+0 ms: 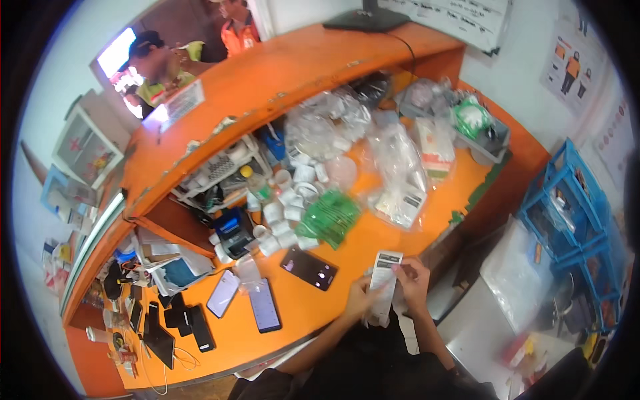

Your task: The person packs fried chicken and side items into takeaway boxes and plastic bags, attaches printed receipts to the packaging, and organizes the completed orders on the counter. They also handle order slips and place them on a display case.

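Observation:
A long strip of printed paper labels (384,280) hangs upright in front of my body, over the front edge of the orange counter (345,312). My left hand (359,299) grips its left side partway down. At its upper right edge, my right hand (414,282) pinches the paper between thumb and finger. Beyond my hands lies a clear plastic bag (400,160) containing a labelled packet. To the left, a dark smartphone (309,268) with a lit screen lies flat, and a crumpled green plastic bag (330,217) rests behind it.
Several white paper rolls (280,230) stand around a small label printer (234,234). Two more phones (265,305) and a cabled black device (159,340) lie at left. A grey bin (487,142) sits back right; blue crates (575,200) stand right. People (162,67) are beyond the raised ledge.

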`<state>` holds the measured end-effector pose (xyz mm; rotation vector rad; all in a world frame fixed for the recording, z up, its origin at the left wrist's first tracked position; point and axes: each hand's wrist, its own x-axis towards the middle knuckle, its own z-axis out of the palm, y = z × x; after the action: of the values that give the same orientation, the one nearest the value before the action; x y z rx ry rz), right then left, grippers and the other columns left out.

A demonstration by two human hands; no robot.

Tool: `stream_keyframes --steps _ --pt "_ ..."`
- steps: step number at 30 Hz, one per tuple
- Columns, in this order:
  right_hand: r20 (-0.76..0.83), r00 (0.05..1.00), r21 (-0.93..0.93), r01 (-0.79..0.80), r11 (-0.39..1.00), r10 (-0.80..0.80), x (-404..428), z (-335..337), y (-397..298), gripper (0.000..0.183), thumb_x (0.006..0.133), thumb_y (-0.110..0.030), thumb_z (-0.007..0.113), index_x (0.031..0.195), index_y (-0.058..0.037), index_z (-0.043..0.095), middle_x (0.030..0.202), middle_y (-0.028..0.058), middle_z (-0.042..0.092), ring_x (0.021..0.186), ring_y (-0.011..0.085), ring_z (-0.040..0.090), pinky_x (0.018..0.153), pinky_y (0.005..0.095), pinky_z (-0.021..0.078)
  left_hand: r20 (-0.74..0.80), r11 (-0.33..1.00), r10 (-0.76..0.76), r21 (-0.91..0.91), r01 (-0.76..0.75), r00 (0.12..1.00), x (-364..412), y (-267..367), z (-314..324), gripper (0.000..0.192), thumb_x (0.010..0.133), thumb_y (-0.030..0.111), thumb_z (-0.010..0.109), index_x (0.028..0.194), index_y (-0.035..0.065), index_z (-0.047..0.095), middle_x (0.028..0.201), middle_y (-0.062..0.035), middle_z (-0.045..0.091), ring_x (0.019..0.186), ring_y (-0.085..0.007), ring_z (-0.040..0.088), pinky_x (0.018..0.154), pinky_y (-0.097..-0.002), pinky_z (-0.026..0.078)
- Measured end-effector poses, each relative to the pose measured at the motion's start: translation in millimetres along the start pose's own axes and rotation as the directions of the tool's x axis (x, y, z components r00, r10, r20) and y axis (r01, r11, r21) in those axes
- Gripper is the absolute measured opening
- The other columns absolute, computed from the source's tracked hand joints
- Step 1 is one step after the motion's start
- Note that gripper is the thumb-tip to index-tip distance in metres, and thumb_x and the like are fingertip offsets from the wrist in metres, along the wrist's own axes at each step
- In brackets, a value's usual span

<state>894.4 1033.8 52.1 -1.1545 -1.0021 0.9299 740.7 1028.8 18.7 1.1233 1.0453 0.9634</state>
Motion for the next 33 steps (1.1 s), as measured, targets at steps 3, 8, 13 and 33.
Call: stream_keyframes --steps 3,8,13,33 --pt "0.137 0.986 -0.199 0.117 0.973 -0.091 30.7 11.0 -2.0 0.013 0.092 -0.010 0.071 0.095 0.0018 0.071 0.099 0.0035 0.063 0.085 0.0100 0.060 0.069 0.0253 0.0457 -0.117 1.000 0.029 0.010 -0.028 0.993 -10.2 24.7 -3.0 0.027 0.092 0.015 0.074 0.113 -0.0023 0.071 0.099 -0.0082 0.075 0.087 -0.0136 0.070 0.080 -0.0293 0.055" --pt "0.414 0.907 -0.005 -0.082 0.997 0.077 40.4 15.2 -4.6 0.030 0.095 -0.016 0.069 0.120 -0.0008 0.061 0.110 0.0076 0.063 0.103 0.0121 0.061 0.085 0.0288 0.0500 -0.335 0.978 -0.084 -0.209 0.012 0.939 -11.0 45.9 -31.6 0.027 0.093 0.017 0.074 0.112 -0.0018 0.071 0.092 -0.0088 0.075 0.075 -0.0135 0.070 0.067 -0.0291 0.057" --pt "0.731 0.604 -0.162 -0.298 0.941 0.317 19.3 38.5 -11.1 0.037 0.095 -0.013 0.070 0.126 0.0012 0.056 0.104 0.0081 0.069 0.096 0.0128 0.065 0.083 0.0279 0.0523 -0.665 0.892 0.341 0.008 -0.451 0.664 16.9 69.8 -37.3 0.064 0.086 0.006 0.079 0.141 0.0001 0.047 0.112 -0.0135 0.069 0.092 -0.0175 0.069 0.081 -0.0295 0.057" --pt "0.294 0.883 -0.634 -0.107 0.766 0.367 21.5 -114.8 78.6 0.022 0.086 -0.018 0.068 0.097 -0.0007 0.074 0.089 0.0180 0.073 0.079 0.0295 0.071 0.072 0.0409 0.0527 -0.061 0.594 0.402 0.777 -0.210 0.913 90.8 -11.0 17.0 0.084 0.076 0.037 0.085 0.145 0.0079 0.046 0.129 -0.0287 0.058 0.118 -0.0442 0.057 0.099 -0.0499 0.048"
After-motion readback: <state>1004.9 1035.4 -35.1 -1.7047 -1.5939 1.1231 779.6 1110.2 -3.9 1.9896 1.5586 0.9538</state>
